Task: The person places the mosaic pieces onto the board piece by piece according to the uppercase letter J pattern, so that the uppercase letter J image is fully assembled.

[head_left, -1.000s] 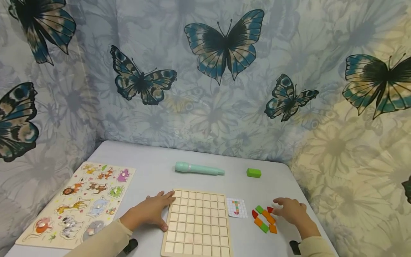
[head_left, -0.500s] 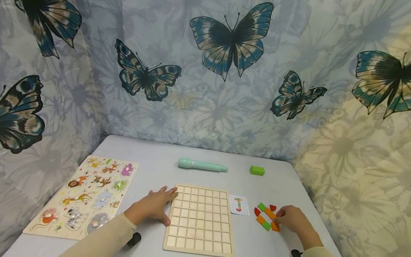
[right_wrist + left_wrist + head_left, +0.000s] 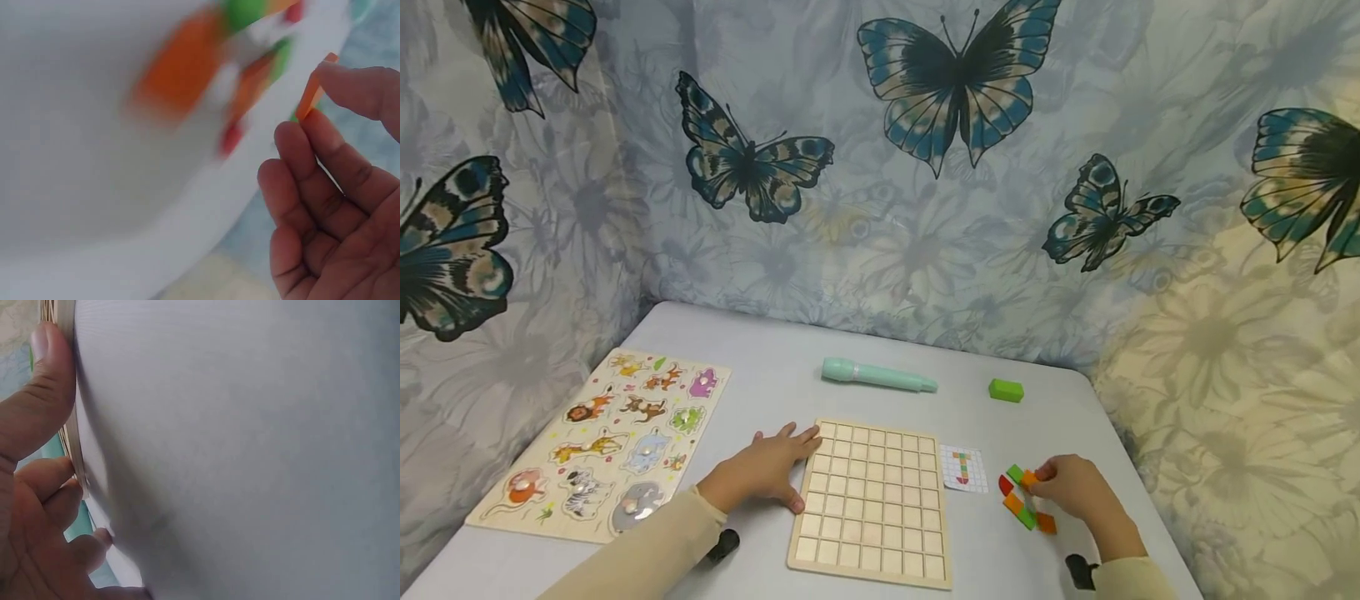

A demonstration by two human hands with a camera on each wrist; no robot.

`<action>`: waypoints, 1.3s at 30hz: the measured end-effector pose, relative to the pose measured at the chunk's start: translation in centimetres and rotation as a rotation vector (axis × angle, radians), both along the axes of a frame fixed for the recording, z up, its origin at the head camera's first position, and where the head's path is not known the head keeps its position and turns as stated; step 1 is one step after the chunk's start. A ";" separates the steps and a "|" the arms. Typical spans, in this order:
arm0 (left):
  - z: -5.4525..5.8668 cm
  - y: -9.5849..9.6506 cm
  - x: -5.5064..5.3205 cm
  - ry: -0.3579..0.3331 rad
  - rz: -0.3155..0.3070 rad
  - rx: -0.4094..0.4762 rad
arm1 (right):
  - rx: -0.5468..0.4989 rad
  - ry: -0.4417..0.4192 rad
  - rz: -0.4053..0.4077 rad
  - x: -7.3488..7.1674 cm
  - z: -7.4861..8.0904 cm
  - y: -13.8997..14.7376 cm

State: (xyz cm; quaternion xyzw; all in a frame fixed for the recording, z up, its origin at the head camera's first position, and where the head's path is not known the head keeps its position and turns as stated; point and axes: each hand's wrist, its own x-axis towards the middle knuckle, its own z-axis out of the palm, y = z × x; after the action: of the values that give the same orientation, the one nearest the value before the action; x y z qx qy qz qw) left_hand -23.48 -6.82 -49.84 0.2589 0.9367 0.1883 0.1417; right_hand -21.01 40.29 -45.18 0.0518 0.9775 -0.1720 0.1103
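Observation:
My left hand rests along the left edge of a wooden grid board, its thumb and fingers spread. In the left wrist view, the thumb and fingertips touch the board's side. My right hand pinches a small orange tile between thumb and index finger, over the cluster of loose tiles. Around it on the table lie a red tile, a green tile and an orange tile, among others. Next to the board lies a card with a colored pattern on a grid.
An animal puzzle board lies on the left of the white table. Farther back are a mint-green pen-shaped object and a green block. Butterfly-print fabric stands behind the table.
My right hand came down to the tiles near the lower orange one, then moved up and away and now pinches an orange tile. The left hand stays at the board; the head view tilted slightly.

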 end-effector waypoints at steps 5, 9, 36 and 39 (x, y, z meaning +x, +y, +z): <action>0.4 0.1 0.0 -0.007 0.000 -0.012 | -0.050 0.048 0.101 -1.8 -0.3 -7.5; 0.6 0.1 0.1 -0.011 -0.009 -0.010 | -0.064 0.040 0.247 -3.4 -0.9 -13.8; 0.4 -0.1 -0.2 -0.032 0.019 -0.035 | 0.034 0.151 0.528 -5.0 -1.5 -22.1; 0.4 -0.2 -0.5 -0.037 0.022 -0.038 | -0.017 0.128 0.448 -4.5 -0.7 -19.7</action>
State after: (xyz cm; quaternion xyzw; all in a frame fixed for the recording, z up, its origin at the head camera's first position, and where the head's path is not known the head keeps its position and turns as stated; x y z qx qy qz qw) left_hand -23.93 -7.03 -49.39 0.2421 0.9402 0.1768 0.1619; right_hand -25.50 20.60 -45.89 -0.1782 0.9682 -0.1545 0.0838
